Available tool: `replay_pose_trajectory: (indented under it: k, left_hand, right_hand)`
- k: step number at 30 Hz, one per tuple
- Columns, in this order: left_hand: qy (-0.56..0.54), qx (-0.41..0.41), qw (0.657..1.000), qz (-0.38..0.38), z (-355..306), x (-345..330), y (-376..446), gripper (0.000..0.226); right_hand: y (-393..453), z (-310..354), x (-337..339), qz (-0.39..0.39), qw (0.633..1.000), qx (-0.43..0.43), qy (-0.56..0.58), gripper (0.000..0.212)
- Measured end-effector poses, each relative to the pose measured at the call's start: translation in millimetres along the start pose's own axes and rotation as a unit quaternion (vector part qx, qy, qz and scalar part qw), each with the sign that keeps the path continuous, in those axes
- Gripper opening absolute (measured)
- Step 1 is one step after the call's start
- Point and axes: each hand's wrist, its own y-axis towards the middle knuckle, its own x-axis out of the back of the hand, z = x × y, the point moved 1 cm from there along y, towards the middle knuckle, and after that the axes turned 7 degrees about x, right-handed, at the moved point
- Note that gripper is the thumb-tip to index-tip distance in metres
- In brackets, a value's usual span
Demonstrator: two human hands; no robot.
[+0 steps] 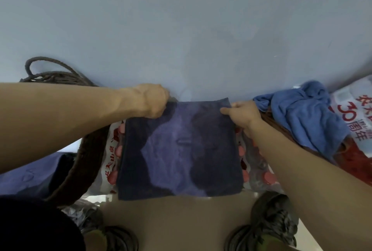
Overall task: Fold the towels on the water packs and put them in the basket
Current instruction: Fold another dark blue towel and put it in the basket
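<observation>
a dark navy terry towel [181,148] is laid flat on the red-capped shrink-wrapped water pack [253,172], its 2 far corners pinched by the left hand [149,99] and right hand [241,115]. a fold is judged underway; next, the far edge should be drawn over toward the near edge.

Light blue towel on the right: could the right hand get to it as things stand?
Probably yes. The crumpled light blue towel lies just beside the right hand with nothing between them, but that hand's fingers now pinch the dark towel's corner and must let go first.
</observation>
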Motion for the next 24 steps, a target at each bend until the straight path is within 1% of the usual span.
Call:
replay_pose_trajectory:
  k: [1,2,3,4,6,8,10,11,13,15,18,22,24]
  left_hand:
    - [-0.017,-0.051,0.999,-0.001,-14,6,4,0.031]
    - [-0.035,-0.092,0.995,-0.002,-27,12,8,0.029]
    - [-0.056,-0.117,0.992,-0.006,-41,18,14,0.029]
    - [-0.083,-0.124,0.989,-0.010,-54,22,21,0.032]
    - [-0.157,-0.102,0.982,-0.010,-76,30,36,0.041]
    - [-0.229,-0.081,0.970,0.002,-92,35,47,0.052]
    - [-0.271,-0.090,0.958,0.003,-101,37,56,0.054]
    - [-0.278,-0.100,0.955,-0.009,-101,37,60,0.048]
    - [-0.275,-0.105,0.955,-0.048,-99,39,65,0.027]
    - [-0.292,-0.090,0.948,-0.088,-97,42,70,0.017]
    - [-0.284,-0.079,0.947,-0.130,-99,40,78,0.020]
    - [-0.231,-0.078,0.963,-0.117,-109,29,84,0.024]
    - [-0.222,-0.082,0.965,-0.108,-111,29,85,0.025]
  right_hand:
    - [-4,-2,-1,0.001,0.998,0.007,0.062,0.016]
    - [-7,-4,-2,0.000,0.993,0.019,0.114,0.011]
    - [-10,-5,-2,-0.003,0.989,0.037,0.142,0.007]
    - [-12,-6,-2,-0.005,0.985,0.056,0.160,0.002]
    - [-18,-6,-1,-0.010,0.982,0.083,0.171,0.016]
    - [-23,-5,0,-0.002,0.981,0.101,0.166,0.019]
    - [-29,-5,1,0.014,0.980,0.114,0.163,0.019]
    - [-30,-5,1,0.015,0.979,0.115,0.166,0.020]
    - [-34,-4,1,0.010,0.977,0.114,0.179,0.018]
    - [-40,-3,1,0.016,0.976,0.091,0.196,0.018]
    - [-59,-4,3,0.065,0.975,0.035,0.210,0.027]
    - [-100,-14,5,0.107,0.963,-0.016,0.245,0.022]
    - [-125,-28,5,0.115,0.964,-0.039,0.237,0.022]
